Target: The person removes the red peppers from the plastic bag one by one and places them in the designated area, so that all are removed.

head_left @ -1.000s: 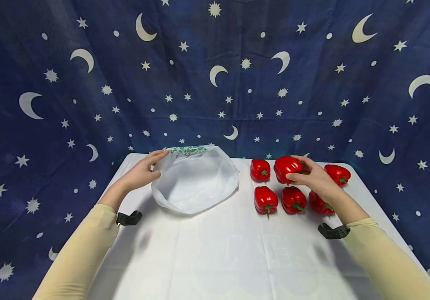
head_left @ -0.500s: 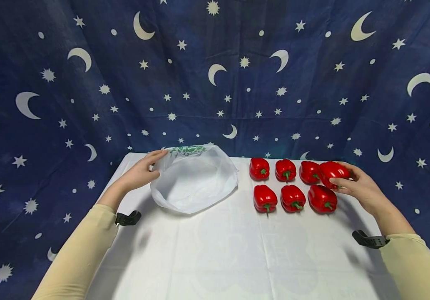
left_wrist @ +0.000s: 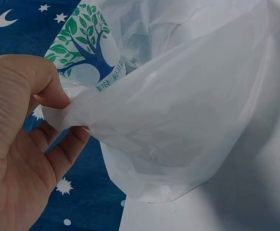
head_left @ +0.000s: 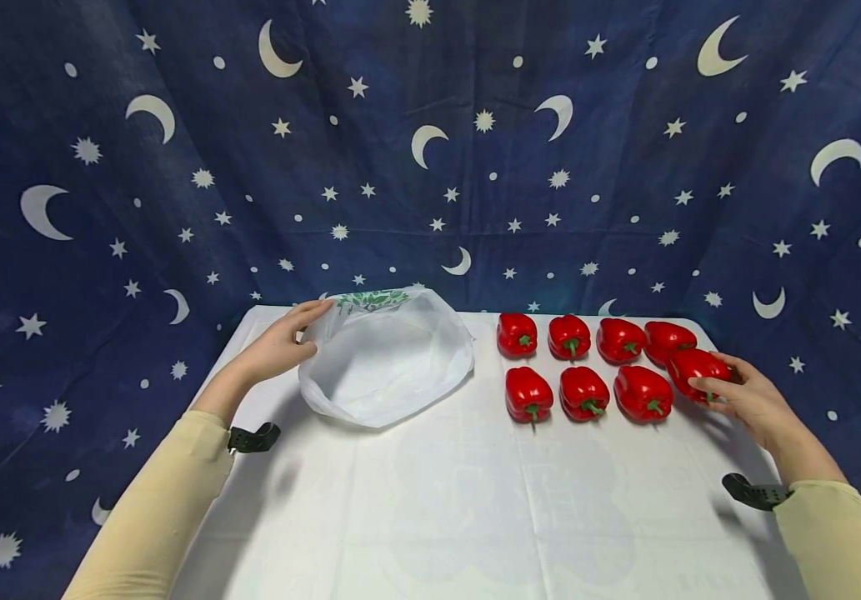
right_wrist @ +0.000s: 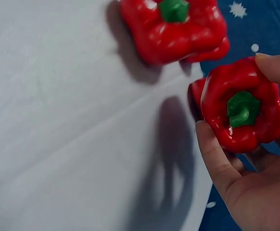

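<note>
My left hand (head_left: 280,346) pinches the left rim of a white plastic bag (head_left: 385,400) between thumb and fingers. The bag's mouth gapes upward, and a green-leaf tree print (left_wrist: 84,41) shows on it in the left wrist view. At the right, my right hand (head_left: 756,400) grips a red bell pepper (right_wrist: 246,108), its green stem facing the right wrist camera. In the head view this pepper overlaps the right-end pepper (head_left: 666,340) of the back row. Left of the held one, the nearest front-row pepper (head_left: 643,393) lies on the cloth.
Several more red bell peppers (head_left: 528,393) stand in two rows on the right half of the white-covered table (head_left: 460,517). Behind and around the table hangs a dark blue curtain (head_left: 370,100) with moons and stars. Both wrists wear black straps (head_left: 253,437).
My right hand has carried the bell pepper rightward past the back row, then slightly nearer and lower at the row's right end. The left hand keeps its hold on the bag.
</note>
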`<act>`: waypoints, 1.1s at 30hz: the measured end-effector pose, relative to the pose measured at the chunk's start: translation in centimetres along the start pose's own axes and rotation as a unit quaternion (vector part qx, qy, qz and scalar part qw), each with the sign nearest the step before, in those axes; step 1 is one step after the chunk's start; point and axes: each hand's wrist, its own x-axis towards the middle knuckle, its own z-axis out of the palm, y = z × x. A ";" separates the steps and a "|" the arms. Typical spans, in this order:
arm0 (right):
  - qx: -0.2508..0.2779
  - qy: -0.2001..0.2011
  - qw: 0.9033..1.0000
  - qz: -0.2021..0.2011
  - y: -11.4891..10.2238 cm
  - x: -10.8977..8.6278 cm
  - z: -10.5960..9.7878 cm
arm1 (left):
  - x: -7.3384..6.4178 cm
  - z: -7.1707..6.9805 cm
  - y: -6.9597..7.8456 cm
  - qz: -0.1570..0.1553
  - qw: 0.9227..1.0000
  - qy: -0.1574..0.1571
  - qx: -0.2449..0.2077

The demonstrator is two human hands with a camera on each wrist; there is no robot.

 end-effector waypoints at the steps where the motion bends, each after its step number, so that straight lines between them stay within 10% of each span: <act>1: -0.001 0.001 1.000 0.006 0.2 0.0 0.0 | 0.0 0.0 0.0 0.000 1.000 0.000 0.000; 18: -0.009 0.015 0.998 0.056 2.4 -0.4 0.3 | 0.0 0.2 0.0 0.002 1.000 -0.001 0.005; 33: -0.003 0.014 1.000 0.023 3.1 -0.3 0.7 | -0.2 0.1 -0.4 0.015 1.000 -0.004 0.002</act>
